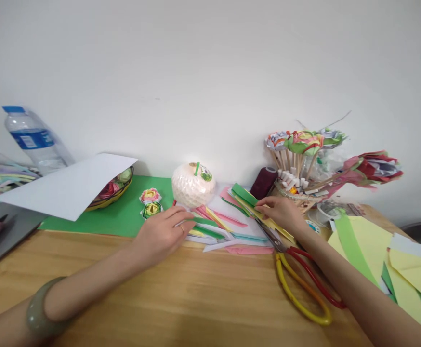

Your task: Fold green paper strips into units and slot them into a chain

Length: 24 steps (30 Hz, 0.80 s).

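My left hand point(164, 233) reaches over a loose pile of folded paper strips point(243, 238) in pink, white, blue, yellow and green. Its fingers are closed together and bent down beside a green strip point(207, 227); whatever lies between the fingertips is hidden. With thumb and forefinger pinched, my right hand point(282, 214) holds the end of a yellow and green paper strip point(245, 196). Beneath that wrist lie large scissors point(286, 270) with one yellow and one red handle, blades pointing into the pile.
Behind the pile sits a white round ornament point(193, 185), near two paper flowers point(150, 195) on green paper point(124, 222). A basket of flower sticks point(297, 190) and a maroon thread spool point(264, 182) stand right. Paper sheets point(364, 241), a white sheet point(69, 185) and a bottle point(33, 140) flank them.
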Available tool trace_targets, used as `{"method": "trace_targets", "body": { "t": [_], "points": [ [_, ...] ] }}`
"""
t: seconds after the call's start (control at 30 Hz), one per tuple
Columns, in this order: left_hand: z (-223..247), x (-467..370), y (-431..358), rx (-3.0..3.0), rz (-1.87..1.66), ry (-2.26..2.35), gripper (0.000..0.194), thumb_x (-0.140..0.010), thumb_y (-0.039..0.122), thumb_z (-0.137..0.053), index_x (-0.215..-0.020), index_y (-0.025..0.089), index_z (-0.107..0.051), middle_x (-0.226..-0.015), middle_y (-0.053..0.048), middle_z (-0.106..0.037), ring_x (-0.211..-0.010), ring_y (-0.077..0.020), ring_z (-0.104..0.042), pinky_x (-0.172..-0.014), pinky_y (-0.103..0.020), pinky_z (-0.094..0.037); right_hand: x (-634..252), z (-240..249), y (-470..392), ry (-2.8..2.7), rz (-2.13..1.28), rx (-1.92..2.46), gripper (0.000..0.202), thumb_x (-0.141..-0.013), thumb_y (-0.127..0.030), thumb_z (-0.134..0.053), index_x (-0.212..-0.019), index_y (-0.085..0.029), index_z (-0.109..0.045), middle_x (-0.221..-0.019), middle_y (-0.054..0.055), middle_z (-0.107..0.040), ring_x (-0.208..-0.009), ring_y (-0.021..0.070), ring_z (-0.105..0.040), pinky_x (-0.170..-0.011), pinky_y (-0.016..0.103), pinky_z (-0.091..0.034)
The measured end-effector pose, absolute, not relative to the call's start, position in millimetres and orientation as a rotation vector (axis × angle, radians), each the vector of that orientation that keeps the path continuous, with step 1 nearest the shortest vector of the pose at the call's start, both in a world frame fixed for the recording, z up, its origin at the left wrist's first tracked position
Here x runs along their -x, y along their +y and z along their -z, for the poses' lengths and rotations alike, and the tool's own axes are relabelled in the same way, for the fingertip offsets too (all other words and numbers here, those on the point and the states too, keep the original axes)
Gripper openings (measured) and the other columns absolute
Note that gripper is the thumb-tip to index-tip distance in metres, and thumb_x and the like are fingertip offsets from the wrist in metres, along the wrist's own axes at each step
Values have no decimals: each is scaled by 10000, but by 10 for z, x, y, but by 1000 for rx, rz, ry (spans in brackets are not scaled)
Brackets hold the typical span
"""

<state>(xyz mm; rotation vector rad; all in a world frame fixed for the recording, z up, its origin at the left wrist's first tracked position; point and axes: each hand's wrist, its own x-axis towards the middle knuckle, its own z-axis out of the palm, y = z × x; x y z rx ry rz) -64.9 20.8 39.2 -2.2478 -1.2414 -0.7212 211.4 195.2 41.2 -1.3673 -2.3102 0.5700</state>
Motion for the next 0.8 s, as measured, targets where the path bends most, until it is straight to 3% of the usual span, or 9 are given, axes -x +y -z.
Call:
{"method": "trace_targets", "body": {
  "t": [0.13,0.3,0.4,0.5,0.67,0.8],
  "points": [
    [-401,514,153,2434,797,-1094,173,-887,97,-450,-922,114,-619,-911,-68,-674,-872,-173,-599,-718,-293,-545,-2086,-448,1977,-2181,-653,1378,186,-672,-352,-616,-679,-183,-692,-561,-6,-654,-509,147,-581,-469,230,-398],
    [-390,348,55,2412,879,-963,168,-875,99,-496,-1008,123,-595,-989,-59,-671,-909,-170,-598,-753,-289,-532,-2056,-548,1642,-2005,-499,1283,232,-787,-375,-515,-808,-176,-633,-842,61,-690,-693,162,-614,-586,248,-456],
    [-416,258,-41,2307,857,-955,256,-891,111,-462,-1130,141,-548,-1052,-61,-640,-1004,-182,-561,-809,-296,-503,-2098,-554,1136,-2227,-87,969,179,-854,-284,-463,-801,-207,-616,-955,70,-687,-653,144,-625,-567,246,-464],
    [-418,182,-148,2261,846,-1015,245,-920,136,-395,-1095,159,-566,-1002,-58,-633,-960,-175,-559,-799,-295,-484,-2172,-509,612,-2562,195,509,224,-882,-171,-407,-911,-225,-623,-1029,68,-690,-835,182,-656,-672,271,-497],
    [-244,154,-313,2541,758,-1076,208,-908,106,-415,-830,158,-600,-652,2,-594,-669,-128,-541,-619,-242,-463,-2222,-348,202,-2752,77,326,327,-911,-99,-291,-955,-185,-604,-961,71,-709,-802,185,-657,-620,275,-507],
    [-122,181,-390,2643,820,-1251,230,-902,114,-416,-760,175,-586,-648,14,-590,-646,-123,-534,-560,-213,-434,-2200,-206,195,-2651,-294,495,223,-921,-135,-359,-895,-179,-575,-805,45,-679,-695,154,-609,-608,254,-483]
  ]
}}
